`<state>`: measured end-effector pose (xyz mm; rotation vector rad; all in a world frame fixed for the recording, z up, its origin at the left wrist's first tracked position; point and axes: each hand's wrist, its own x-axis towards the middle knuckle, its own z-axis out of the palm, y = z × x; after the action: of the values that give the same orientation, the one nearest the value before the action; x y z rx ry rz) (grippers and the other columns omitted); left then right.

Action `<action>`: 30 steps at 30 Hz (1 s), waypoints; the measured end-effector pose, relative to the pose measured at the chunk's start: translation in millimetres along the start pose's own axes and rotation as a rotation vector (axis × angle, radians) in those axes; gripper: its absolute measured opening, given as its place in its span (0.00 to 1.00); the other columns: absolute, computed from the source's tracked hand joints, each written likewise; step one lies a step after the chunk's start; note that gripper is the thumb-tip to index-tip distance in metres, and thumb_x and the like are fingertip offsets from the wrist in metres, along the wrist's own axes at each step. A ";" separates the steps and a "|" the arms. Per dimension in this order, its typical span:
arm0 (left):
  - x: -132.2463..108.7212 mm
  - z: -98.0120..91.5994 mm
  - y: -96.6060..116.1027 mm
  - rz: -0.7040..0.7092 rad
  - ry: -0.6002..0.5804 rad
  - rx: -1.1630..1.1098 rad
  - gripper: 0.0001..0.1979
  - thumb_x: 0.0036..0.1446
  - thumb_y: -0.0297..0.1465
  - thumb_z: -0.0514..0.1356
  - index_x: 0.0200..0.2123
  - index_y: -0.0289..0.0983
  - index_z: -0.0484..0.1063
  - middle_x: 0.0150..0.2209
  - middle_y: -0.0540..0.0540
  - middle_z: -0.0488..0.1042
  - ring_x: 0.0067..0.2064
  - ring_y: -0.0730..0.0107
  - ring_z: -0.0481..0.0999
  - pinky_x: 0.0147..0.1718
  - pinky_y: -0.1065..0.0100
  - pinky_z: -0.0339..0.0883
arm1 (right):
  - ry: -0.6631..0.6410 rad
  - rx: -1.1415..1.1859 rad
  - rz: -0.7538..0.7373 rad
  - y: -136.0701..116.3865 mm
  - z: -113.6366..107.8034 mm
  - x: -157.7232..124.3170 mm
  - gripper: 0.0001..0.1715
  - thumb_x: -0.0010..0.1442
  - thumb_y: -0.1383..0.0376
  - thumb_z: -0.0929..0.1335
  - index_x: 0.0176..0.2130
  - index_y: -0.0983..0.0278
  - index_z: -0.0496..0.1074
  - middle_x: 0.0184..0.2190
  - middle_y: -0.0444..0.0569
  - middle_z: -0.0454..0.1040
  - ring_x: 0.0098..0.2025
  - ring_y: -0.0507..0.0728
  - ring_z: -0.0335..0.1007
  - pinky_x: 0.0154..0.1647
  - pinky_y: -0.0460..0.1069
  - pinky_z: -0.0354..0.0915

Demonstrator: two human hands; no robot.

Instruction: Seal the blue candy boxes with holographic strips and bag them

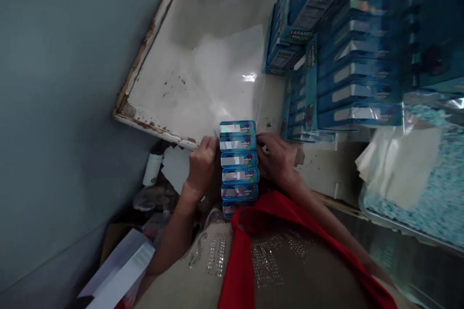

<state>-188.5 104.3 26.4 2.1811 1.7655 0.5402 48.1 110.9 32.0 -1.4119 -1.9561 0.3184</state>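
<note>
A column of several small blue boxes (pixel 239 175) runs from the table edge toward my body, at the middle of the head view. On its left side is my left hand (pixel 203 163), fingers curled together near the top of the column. Against the right side, my right hand (pixel 276 155) has its fingers bent inward by the upper boxes. What either hand pinches is too small and dark to make out. Clear plastic film (pixel 232 75) lies on the white table just beyond the boxes.
Stacked blue boxes in clear wrap (pixel 358 72) stand on the right of the worn white table (pixel 159 87). A tray of pale blue pieces (pixel 440 178) with papers sits at the far right. A wall (pixel 68 82) rises left; a white roll (pixel 152 169) stands below the table corner.
</note>
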 end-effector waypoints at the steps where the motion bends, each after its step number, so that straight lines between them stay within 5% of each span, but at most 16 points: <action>1: -4.3 0.1 0.4 0.020 0.002 -0.033 0.11 0.71 0.26 0.52 0.36 0.40 0.70 0.37 0.43 0.76 0.38 0.62 0.76 0.34 0.66 0.61 | 0.015 0.044 -0.029 3.1 0.4 -7.9 0.12 0.72 0.66 0.65 0.37 0.59 0.77 0.37 0.48 0.84 0.38 0.56 0.80 0.39 0.49 0.71; 7: -25.3 9.1 14.1 0.040 -0.015 -0.050 0.09 0.72 0.29 0.53 0.40 0.39 0.73 0.40 0.42 0.78 0.41 0.63 0.77 0.37 0.68 0.65 | -0.014 0.159 0.073 25.3 6.0 -43.8 0.10 0.70 0.64 0.66 0.36 0.58 0.75 0.35 0.50 0.81 0.36 0.56 0.76 0.40 0.50 0.70; 15: -44.2 10.1 32.4 -0.163 0.069 0.099 0.10 0.72 0.26 0.54 0.46 0.37 0.76 0.44 0.38 0.80 0.41 0.58 0.81 0.33 0.65 0.63 | -0.037 0.153 0.119 27.6 14.7 -37.4 0.07 0.69 0.60 0.65 0.39 0.59 0.71 0.34 0.49 0.77 0.35 0.57 0.72 0.38 0.51 0.66; 22: -46.0 15.1 51.4 -0.350 0.070 0.028 0.06 0.68 0.24 0.59 0.38 0.40 0.72 0.40 0.41 0.80 0.41 0.58 0.80 0.34 0.66 0.64 | -0.164 0.122 0.112 24.1 20.1 -37.7 0.14 0.72 0.63 0.61 0.33 0.58 0.68 0.35 0.51 0.77 0.36 0.58 0.73 0.37 0.51 0.66; 26: -37.8 14.6 59.2 -0.400 0.025 0.049 0.08 0.66 0.23 0.60 0.35 0.41 0.70 0.39 0.43 0.79 0.39 0.59 0.79 0.31 0.66 0.61 | 0.007 0.244 0.311 21.3 27.0 -47.4 0.05 0.69 0.59 0.65 0.43 0.57 0.68 0.39 0.51 0.78 0.38 0.59 0.77 0.39 0.53 0.73; 30: -30.2 7.8 58.9 -0.406 0.029 0.055 0.09 0.65 0.20 0.60 0.38 0.41 0.73 0.41 0.45 0.80 0.38 0.61 0.79 0.31 0.66 0.59 | 0.091 0.417 0.264 20.0 23.3 -46.0 0.20 0.69 0.59 0.67 0.58 0.59 0.66 0.56 0.59 0.78 0.49 0.60 0.81 0.51 0.56 0.78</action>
<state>-139.1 62.4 42.2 1.7778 2.1818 0.4280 55.1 81.3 -14.1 -1.3736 -1.5175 0.7248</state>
